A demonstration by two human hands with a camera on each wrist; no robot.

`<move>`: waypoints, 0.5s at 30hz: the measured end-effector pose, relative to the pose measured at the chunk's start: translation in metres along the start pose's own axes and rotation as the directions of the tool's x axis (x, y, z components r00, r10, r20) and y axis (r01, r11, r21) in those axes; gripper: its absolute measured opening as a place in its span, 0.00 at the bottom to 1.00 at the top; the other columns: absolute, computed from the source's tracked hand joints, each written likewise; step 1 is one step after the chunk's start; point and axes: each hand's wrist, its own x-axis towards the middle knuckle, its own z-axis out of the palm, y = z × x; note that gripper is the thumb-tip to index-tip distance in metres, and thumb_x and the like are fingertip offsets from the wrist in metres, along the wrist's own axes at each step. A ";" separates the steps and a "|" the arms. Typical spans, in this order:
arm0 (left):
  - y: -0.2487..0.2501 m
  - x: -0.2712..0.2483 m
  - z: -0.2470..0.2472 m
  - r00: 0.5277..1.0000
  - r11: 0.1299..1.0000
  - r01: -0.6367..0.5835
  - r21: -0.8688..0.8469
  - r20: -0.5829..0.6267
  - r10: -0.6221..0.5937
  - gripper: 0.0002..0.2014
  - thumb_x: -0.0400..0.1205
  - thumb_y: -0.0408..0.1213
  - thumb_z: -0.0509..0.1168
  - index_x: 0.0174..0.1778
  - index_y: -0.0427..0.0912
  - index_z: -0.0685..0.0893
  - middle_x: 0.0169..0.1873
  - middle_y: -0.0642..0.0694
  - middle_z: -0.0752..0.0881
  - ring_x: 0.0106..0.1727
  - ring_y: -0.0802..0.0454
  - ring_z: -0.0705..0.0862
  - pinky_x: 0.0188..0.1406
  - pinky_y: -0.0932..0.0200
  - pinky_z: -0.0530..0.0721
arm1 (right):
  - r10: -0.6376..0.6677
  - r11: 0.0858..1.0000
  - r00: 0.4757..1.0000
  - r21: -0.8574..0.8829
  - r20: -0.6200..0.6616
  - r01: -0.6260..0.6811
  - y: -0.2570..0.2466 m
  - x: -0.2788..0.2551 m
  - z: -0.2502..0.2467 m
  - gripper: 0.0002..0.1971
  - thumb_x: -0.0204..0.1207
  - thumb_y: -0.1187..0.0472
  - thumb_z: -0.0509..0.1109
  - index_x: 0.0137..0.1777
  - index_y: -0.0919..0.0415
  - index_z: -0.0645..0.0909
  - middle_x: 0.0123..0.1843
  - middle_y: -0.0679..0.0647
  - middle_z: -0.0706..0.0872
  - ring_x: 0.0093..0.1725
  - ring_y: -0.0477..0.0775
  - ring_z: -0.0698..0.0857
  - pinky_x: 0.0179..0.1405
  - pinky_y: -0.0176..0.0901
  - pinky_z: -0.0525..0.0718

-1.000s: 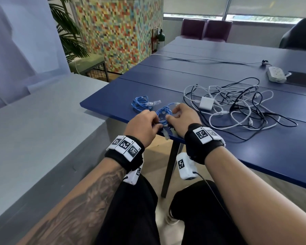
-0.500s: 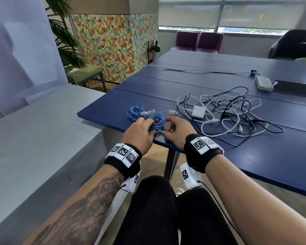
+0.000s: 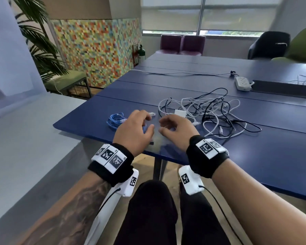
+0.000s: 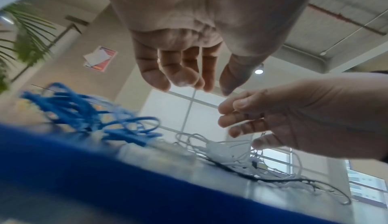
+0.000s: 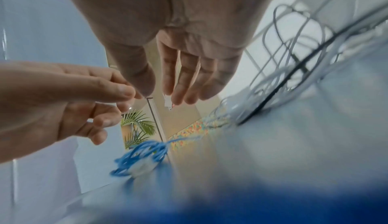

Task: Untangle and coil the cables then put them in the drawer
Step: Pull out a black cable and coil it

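Observation:
Both hands hover just above the front left corner of the blue table [image 3: 95,119]. My left hand [image 3: 149,123] has loosely curled fingers and holds nothing; the left wrist view shows its fingers [image 4: 184,78] empty. My right hand [image 3: 163,126] is relaxed and empty too, its fingers [image 5: 184,86] apart. One coiled blue cable [image 3: 115,119] lies left of the left hand. A second blue cable [image 3: 144,129] lies mostly hidden under that hand, and both blue cables [image 4: 84,114] rest on the table. A tangle of white and black cables [image 3: 210,114] with a white adapter [image 3: 179,113] lies to the right.
A white power strip [image 3: 242,83] and a black recessed cable tray [image 3: 283,88] sit at the back right, with a thin cable [image 3: 184,73] running across the far table. A grey surface [image 3: 25,147] stands to the left. Chairs line the far side.
Both hands have let go of the blue cable they were working on and lifted slightly off it, fingers loosened. The head view has tilted upward.

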 end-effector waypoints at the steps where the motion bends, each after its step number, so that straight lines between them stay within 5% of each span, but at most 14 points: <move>1: 0.008 0.010 0.004 0.999 1.000 -0.031 -0.004 0.035 0.031 0.08 0.80 0.45 0.66 0.53 0.51 0.79 0.46 0.53 0.77 0.45 0.53 0.80 0.47 0.52 0.80 | -0.010 1.000 0.999 -0.016 -0.031 0.010 0.001 0.003 -0.013 0.09 0.74 0.61 0.76 0.53 0.53 0.85 0.48 0.49 0.90 0.49 0.53 0.88 0.57 0.49 0.86; 5: 0.041 0.056 0.025 0.974 0.996 -0.087 -0.033 0.205 0.092 0.05 0.78 0.46 0.68 0.45 0.51 0.80 0.43 0.52 0.81 0.46 0.52 0.81 0.52 0.51 0.81 | 0.053 0.992 0.961 -0.095 -0.271 -0.081 0.007 0.019 -0.078 0.08 0.74 0.59 0.74 0.53 0.53 0.84 0.44 0.47 0.88 0.42 0.51 0.85 0.54 0.49 0.86; 8: 0.067 0.084 0.041 0.956 0.995 -0.092 -0.047 0.275 0.101 0.06 0.78 0.47 0.69 0.45 0.50 0.81 0.43 0.52 0.84 0.46 0.50 0.82 0.52 0.52 0.82 | 0.105 0.964 0.909 -0.183 -0.404 -0.193 0.019 0.030 -0.127 0.18 0.74 0.64 0.70 0.64 0.49 0.81 0.59 0.49 0.86 0.48 0.53 0.85 0.58 0.46 0.84; 11: 0.091 0.103 0.055 0.943 0.994 -0.076 -0.081 0.317 0.098 0.09 0.79 0.46 0.70 0.51 0.49 0.82 0.46 0.52 0.86 0.47 0.50 0.83 0.49 0.58 0.79 | 0.176 0.866 0.934 -0.402 -0.311 -0.297 0.032 0.041 -0.156 0.27 0.73 0.67 0.68 0.72 0.47 0.78 0.71 0.53 0.79 0.59 0.59 0.84 0.64 0.45 0.81; 15: 0.117 0.116 0.072 0.920 0.991 -0.094 -0.095 0.372 0.123 0.14 0.80 0.45 0.70 0.59 0.44 0.82 0.51 0.48 0.87 0.49 0.49 0.83 0.43 0.63 0.74 | 0.185 0.811 0.967 -0.528 -0.176 -0.252 0.037 0.046 -0.169 0.08 0.73 0.63 0.76 0.49 0.51 0.88 0.53 0.56 0.90 0.45 0.54 0.84 0.45 0.38 0.78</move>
